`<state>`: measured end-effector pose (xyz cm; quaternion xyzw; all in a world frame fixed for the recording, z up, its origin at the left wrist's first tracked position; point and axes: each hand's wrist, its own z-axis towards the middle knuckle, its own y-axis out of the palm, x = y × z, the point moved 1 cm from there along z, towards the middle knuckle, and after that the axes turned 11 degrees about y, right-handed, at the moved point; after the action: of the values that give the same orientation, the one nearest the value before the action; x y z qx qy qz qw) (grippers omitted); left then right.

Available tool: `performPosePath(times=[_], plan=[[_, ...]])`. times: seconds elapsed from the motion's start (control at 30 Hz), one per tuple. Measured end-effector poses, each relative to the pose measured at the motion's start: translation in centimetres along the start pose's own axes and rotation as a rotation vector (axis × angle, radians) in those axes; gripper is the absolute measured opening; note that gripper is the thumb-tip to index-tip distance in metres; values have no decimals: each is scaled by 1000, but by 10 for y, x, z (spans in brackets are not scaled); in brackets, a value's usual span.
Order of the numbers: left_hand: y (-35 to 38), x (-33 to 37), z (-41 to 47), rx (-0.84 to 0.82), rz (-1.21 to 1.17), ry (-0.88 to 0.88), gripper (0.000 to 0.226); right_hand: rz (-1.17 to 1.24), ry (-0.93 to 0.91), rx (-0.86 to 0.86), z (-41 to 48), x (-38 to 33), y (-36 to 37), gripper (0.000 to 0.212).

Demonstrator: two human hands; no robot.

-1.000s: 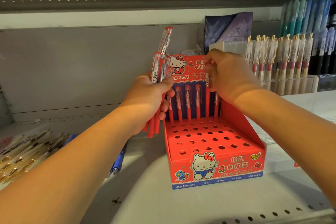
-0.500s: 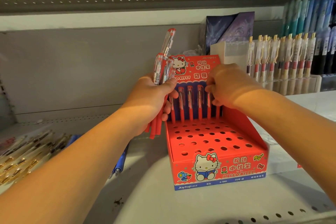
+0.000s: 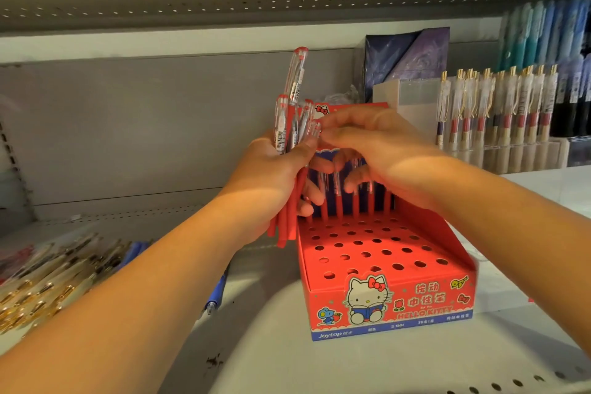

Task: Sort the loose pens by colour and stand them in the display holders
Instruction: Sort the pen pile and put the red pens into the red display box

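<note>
Shelf (image 3: 256, 355) — red "HELLO KITTY" Joytop holder (image 3: 425, 297); left hand (image 3: 271, 176) grips red pens (image 3: 281, 125).

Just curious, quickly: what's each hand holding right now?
Left hand: holding a bundle of red plastic pens with clear caps.
Right hand: fingertips at the bundle's top; grip cannot be told.

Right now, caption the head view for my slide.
Left hand grips red pens; right hand reaches for one, over the red display box.

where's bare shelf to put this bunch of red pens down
Bare shelf in front of the red holder, up to the perforated edge, and between it and the blue pen. Crowded: loose gold-clipped pens far left, pen rack back right.
</note>
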<state>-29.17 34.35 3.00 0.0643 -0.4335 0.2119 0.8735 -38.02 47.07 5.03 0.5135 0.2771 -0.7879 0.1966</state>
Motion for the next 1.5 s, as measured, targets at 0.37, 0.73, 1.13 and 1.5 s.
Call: performPosePath(times=[0.37, 0.73, 1.13, 1.5], plan=[[3, 0, 0, 12, -16, -36, 18, 305, 26, -28, 3, 6, 3, 8], [-7, -1, 10, 264, 216, 19, 13, 232, -85, 231, 12, 7, -6, 11], [-5, -1, 8, 215, 226, 9, 9, 7, -92, 283, 18, 20, -2, 27], [-5, -1, 7, 190, 203, -2, 5, -113, -103, 402, 20, 27, -8, 32]])
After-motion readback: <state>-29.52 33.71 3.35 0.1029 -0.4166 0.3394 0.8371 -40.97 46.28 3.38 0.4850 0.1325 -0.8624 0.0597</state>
